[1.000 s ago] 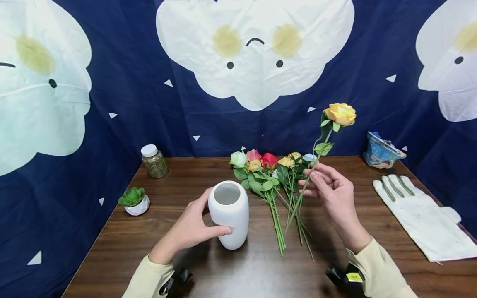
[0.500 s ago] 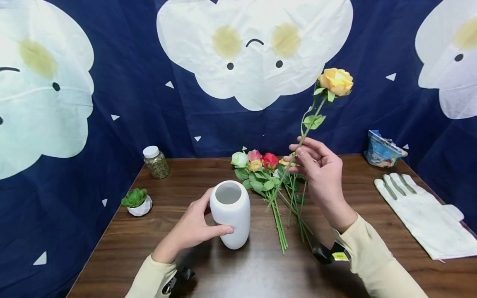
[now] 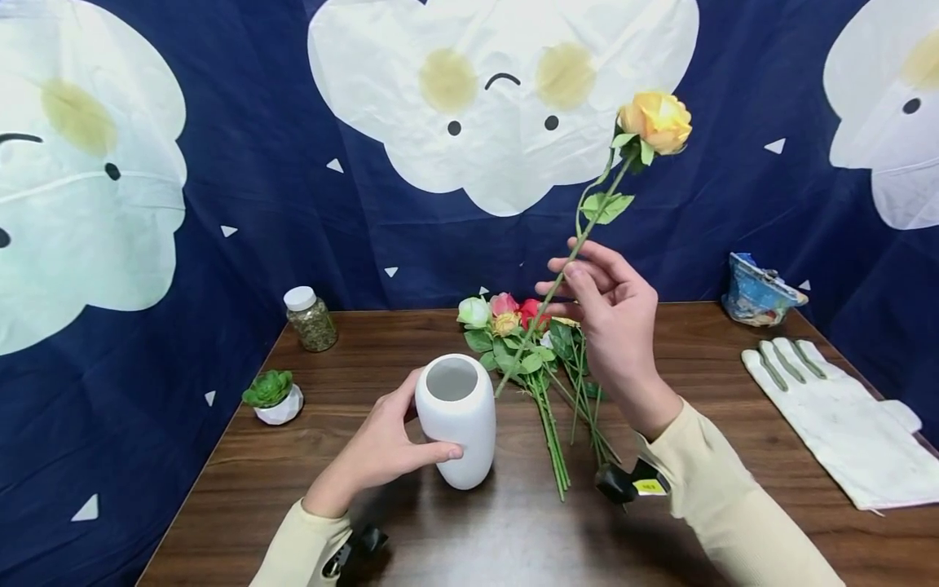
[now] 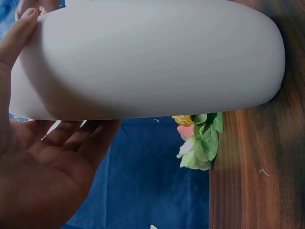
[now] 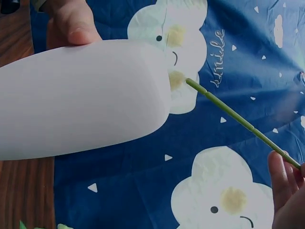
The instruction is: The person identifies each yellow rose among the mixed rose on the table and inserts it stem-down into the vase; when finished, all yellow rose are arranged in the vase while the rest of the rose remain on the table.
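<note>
A white vase stands upright on the wooden table, its round mouth facing up. My left hand grips it from the left side, thumb across the front; in the left wrist view the fingers curl behind the vase. My right hand pinches the stem of a yellow rose between thumb and fingers. The rose leans, bloom up and to the right. In the right wrist view the bare end of its green stem hangs just beyond the vase's mouth, outside it.
Several artificial flowers lie behind and right of the vase. A jar with a white lid and a small potted succulent stand at left. On the right are a white glove and a blue bag.
My right hand has lifted the yellow rose and carried it up and left, bringing the stem's lower end near the vase's mouth. The left hand keeps its grip on the vase.
</note>
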{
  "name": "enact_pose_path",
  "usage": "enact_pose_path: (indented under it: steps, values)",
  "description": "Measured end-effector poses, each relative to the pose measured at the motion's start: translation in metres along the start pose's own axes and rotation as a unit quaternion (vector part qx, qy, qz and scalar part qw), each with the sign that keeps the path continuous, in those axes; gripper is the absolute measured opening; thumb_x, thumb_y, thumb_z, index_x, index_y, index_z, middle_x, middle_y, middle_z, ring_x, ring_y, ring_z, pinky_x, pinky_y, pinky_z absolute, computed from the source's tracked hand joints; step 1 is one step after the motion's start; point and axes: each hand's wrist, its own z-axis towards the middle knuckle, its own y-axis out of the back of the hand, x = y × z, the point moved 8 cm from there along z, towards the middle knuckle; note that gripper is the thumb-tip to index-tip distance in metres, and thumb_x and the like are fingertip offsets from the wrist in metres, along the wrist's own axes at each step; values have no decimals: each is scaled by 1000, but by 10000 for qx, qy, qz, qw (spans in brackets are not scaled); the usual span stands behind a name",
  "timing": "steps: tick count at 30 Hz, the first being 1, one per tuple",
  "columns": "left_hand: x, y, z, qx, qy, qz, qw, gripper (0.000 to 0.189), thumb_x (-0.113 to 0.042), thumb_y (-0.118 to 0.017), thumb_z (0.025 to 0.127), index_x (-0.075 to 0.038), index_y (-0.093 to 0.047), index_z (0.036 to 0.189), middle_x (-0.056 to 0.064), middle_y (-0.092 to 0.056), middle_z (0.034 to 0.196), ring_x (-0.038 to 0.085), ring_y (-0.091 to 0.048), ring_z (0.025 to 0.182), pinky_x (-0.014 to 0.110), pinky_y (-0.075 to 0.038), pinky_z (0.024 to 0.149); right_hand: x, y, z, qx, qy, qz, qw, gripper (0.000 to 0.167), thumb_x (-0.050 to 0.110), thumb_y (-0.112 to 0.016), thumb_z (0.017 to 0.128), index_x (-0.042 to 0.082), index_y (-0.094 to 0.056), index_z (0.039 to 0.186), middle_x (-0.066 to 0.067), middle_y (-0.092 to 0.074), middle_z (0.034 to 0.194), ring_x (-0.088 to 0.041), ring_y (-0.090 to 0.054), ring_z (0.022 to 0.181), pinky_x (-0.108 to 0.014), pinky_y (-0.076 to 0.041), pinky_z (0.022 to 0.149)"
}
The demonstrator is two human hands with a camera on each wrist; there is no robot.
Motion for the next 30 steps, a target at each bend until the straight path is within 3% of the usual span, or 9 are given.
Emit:
enact_pose_path:
  steps: [7,18,30]
  values:
    - [1,0,0,25,40,25,10000,86,-26,-94,74,-15,-49,146,0,-67,130,17,-65,117,40,-54,101,2,-15,3,37,83,-4,10000,28,-11,-54,100,-3,-65,125,-2,-78,95,-16,-76,77,-33,-63,65]
    - [0,1,1,9,28,72,10000,87,-26,-94,74,-16,-49,147,0,-67,130,17,-65,118,37,-53,102,-1,-35,0,473,384,40,9981,30,-12,-53,98,-4,-66,125,1,-78,95,-15,-77,78,-33,-64,67]
    - [-1,1,1,14,85,64,9999,88,-26,-94,74,-16,-48,148,-1,-67,129,18,-65,118,39,-53,102,-13,-45,-8,712,118,-230,9971,28,-13,-56,97,-12,-63,125,-1,-78,94,-13,-76,76,-34,-63,64]
